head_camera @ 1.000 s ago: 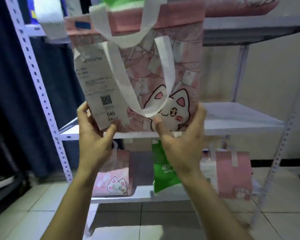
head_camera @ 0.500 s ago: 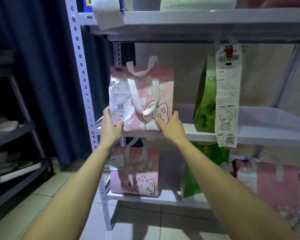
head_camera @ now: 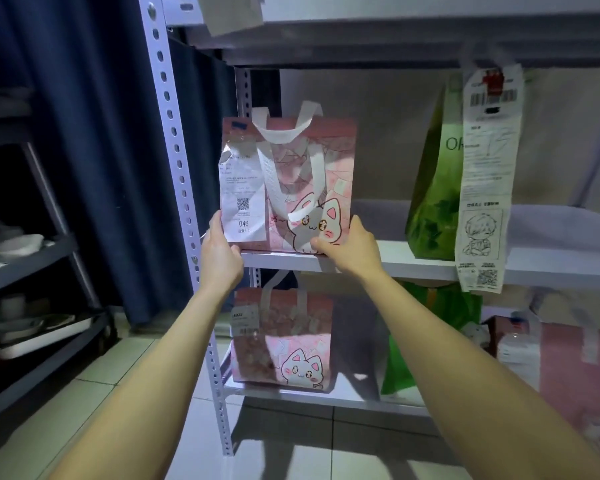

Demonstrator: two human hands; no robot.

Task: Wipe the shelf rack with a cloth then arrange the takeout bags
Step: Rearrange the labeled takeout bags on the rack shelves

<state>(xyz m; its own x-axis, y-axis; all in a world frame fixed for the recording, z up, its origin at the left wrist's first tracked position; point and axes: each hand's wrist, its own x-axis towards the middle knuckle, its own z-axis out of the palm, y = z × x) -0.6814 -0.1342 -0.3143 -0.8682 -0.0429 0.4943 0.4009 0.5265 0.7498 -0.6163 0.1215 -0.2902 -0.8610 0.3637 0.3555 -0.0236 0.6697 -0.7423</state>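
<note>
A second ago the pink cat bag (head_camera: pixel 305 174) was held up close to the camera, filling the top of the frame. Half a second ago it was out at the shelf's edge. Now it stands upright at centre frame, its base on the front edge of the middle shelf (head_camera: pixel 413 263), just beside the perforated post (head_camera: pixel 177 161) of the shelf rack. Both hands are at the same lower corners as before.

The left hand (head_camera: pixel 220 258) has its grip pinching the bag's lower left corner, thumb on the front at the bottom of the white receipt (head_camera: pixel 243 199) and fingers hidden behind. The right hand (head_camera: pixel 349 249) has its grip pinching the lower right corner, thumb pressed on the cat print.

Three shelf levels show: the top one along the upper edge of the frame, the middle one, and a lower one. There are five bags in all:
- two pink bags with a clear cat print, the held one and the lower pink cat bag (head_camera: pixel 284 341) directly beneath it
- a third pink bag (head_camera: pixel 575 368) at lower right, its print too blurred to tell
- two green bags, the upper green bag (head_camera: pixel 433 188) on the middle shelf at right and the lower green bag (head_camera: pixel 406 368) below

Two receipts read clearly: the short one on the held bag and a long receipt (head_camera: pixel 487 174) hanging in front of the upper green bag, past the shelf edge. A dark curtain (head_camera: pixel 84 133) fills the upper left.
</note>
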